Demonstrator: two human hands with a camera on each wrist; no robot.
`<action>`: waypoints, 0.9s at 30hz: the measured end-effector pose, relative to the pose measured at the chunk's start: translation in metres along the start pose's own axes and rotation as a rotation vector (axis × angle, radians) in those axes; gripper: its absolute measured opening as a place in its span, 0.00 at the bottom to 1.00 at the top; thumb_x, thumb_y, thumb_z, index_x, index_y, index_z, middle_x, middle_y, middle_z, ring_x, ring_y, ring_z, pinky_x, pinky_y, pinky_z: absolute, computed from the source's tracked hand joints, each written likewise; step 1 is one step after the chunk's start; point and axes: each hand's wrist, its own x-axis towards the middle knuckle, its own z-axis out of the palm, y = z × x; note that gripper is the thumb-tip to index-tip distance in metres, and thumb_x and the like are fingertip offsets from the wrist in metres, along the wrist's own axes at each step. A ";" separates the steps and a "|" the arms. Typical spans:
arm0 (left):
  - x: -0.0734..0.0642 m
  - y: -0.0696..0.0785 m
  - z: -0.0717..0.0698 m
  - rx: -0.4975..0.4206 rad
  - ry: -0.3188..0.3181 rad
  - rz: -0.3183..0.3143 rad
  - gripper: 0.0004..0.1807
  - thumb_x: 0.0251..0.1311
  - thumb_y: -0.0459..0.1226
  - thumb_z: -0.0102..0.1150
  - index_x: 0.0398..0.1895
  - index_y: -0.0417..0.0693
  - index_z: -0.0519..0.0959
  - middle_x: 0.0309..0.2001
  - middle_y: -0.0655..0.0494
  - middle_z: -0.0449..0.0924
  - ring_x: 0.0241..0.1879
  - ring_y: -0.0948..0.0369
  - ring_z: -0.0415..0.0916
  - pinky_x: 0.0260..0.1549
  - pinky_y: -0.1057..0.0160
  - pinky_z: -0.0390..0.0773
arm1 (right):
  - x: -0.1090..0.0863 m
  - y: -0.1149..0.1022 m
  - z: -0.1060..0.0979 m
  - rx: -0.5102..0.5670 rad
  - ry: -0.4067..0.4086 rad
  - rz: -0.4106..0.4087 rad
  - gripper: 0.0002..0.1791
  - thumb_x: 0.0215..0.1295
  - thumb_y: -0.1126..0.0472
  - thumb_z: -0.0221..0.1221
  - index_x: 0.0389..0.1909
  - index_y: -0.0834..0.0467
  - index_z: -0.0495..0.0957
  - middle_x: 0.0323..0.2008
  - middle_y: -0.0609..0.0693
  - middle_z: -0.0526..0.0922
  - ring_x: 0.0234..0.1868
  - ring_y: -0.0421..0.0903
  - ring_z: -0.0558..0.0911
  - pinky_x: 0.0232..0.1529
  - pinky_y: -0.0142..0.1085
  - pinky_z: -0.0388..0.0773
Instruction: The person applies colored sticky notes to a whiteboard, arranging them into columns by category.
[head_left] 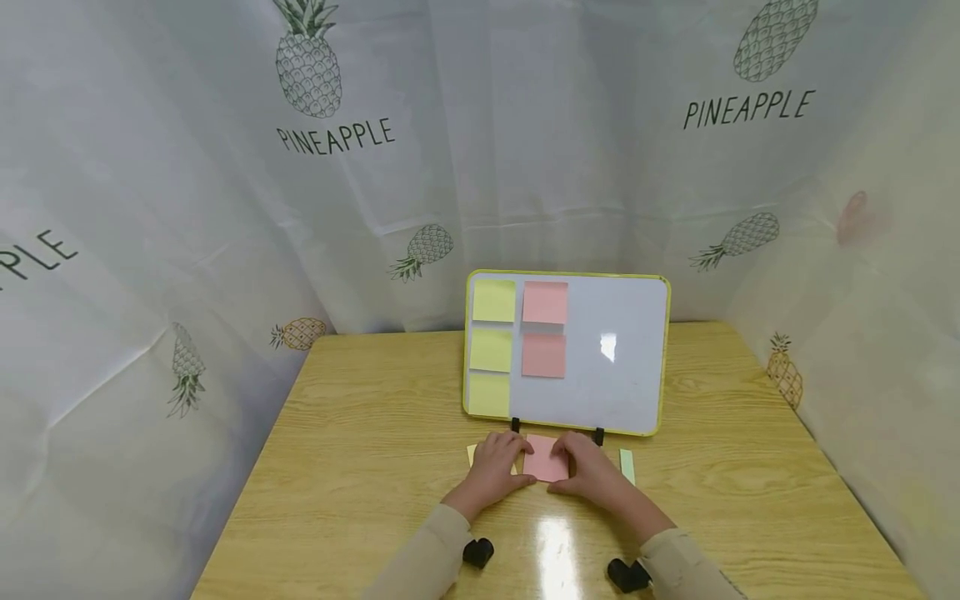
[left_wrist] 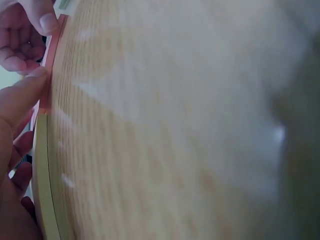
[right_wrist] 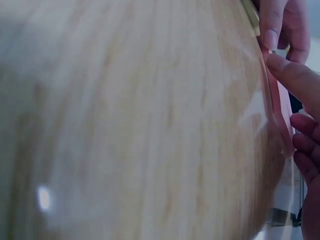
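Note:
A pink sticky note pad (head_left: 546, 460) lies flat on the wooden table, between my two hands. My left hand (head_left: 493, 468) grips its left side, thumb at the near edge and fingers curled by the far corner. From the right, my right hand (head_left: 588, 468) pinches the same pad, its thumb at the near edge close to the left thumb. The pad's pink edge (right_wrist: 274, 95) shows side-on in the right wrist view, with both thumbs against it. A yellow sticky note pad (left_wrist: 44, 170) sits left of the pink one, mostly covered by my left hand in the head view.
Behind the hands a yellow-framed whiteboard (head_left: 618, 358) stands on black feet (head_left: 598, 437). Three yellow notes (head_left: 491, 350) form its left column, with two pink notes (head_left: 544, 356) beside them. A green pad (head_left: 627, 467) lies right of my right hand. Pineapple-print curtains (head_left: 525, 167) surround the table (head_left: 360, 417).

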 end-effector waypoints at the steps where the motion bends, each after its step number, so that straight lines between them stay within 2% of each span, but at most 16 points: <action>1: 0.000 0.000 0.000 -0.005 -0.010 -0.004 0.21 0.58 0.57 0.63 0.51 0.63 0.75 0.55 0.65 0.68 0.52 0.59 0.63 0.45 0.57 0.66 | 0.000 0.000 0.000 0.006 -0.008 0.005 0.27 0.42 0.51 0.78 0.40 0.55 0.76 0.35 0.43 0.74 0.34 0.40 0.69 0.35 0.35 0.70; 8: 0.000 -0.001 -0.003 -0.064 -0.051 -0.017 0.22 0.58 0.56 0.64 0.53 0.63 0.74 0.56 0.66 0.68 0.54 0.59 0.63 0.48 0.55 0.65 | 0.001 0.002 0.000 0.037 -0.028 0.039 0.28 0.43 0.50 0.78 0.41 0.55 0.76 0.38 0.44 0.74 0.38 0.43 0.71 0.39 0.39 0.72; 16: 0.000 -0.002 -0.007 -0.118 -0.080 -0.027 0.20 0.60 0.53 0.64 0.53 0.63 0.75 0.57 0.65 0.68 0.56 0.58 0.62 0.51 0.54 0.64 | -0.002 0.004 0.005 0.045 0.001 0.067 0.28 0.42 0.52 0.79 0.42 0.54 0.76 0.38 0.43 0.75 0.37 0.42 0.71 0.38 0.37 0.72; 27: 0.002 -0.004 -0.008 -0.136 -0.099 -0.038 0.21 0.58 0.53 0.66 0.53 0.63 0.75 0.57 0.65 0.68 0.57 0.57 0.62 0.53 0.52 0.64 | 0.000 0.007 0.006 0.140 -0.003 0.110 0.27 0.43 0.53 0.78 0.43 0.54 0.76 0.41 0.44 0.76 0.39 0.44 0.72 0.42 0.38 0.73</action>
